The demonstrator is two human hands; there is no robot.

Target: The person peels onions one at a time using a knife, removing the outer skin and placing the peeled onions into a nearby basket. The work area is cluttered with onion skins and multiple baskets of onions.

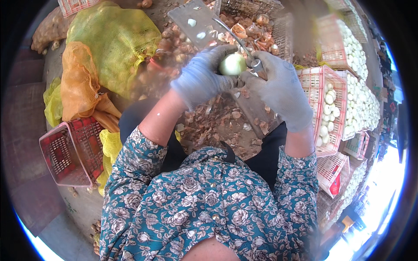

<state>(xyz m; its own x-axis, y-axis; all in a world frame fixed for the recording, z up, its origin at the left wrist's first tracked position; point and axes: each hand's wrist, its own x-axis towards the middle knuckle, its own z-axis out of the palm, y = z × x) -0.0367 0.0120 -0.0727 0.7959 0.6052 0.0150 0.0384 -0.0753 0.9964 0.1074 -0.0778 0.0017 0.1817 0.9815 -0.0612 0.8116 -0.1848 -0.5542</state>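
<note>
A peeled, pale green-white onion [232, 64] sits in the gloved fingers of my left hand [205, 70]. My right hand [277, 84], also in a grey knit glove, grips the wooden handle of a curved-blade knife [258, 67]. Its thin blade points up and to the left, away from me, above the onion. The right thumb and fingertips are close beside the onion; whether they touch it I cannot tell. Beyond both hands lies a grey board [192, 24] with a few white onion scraps on it.
Onion skins [212, 120] litter the ground between my legs. A plastic crate [321, 111] of peeled onions stands at my right, with more filled crates [359, 104] behind. To the left are a yellow mesh sack [107, 42], an orange mesh sack [78, 81] and a red crate [70, 153].
</note>
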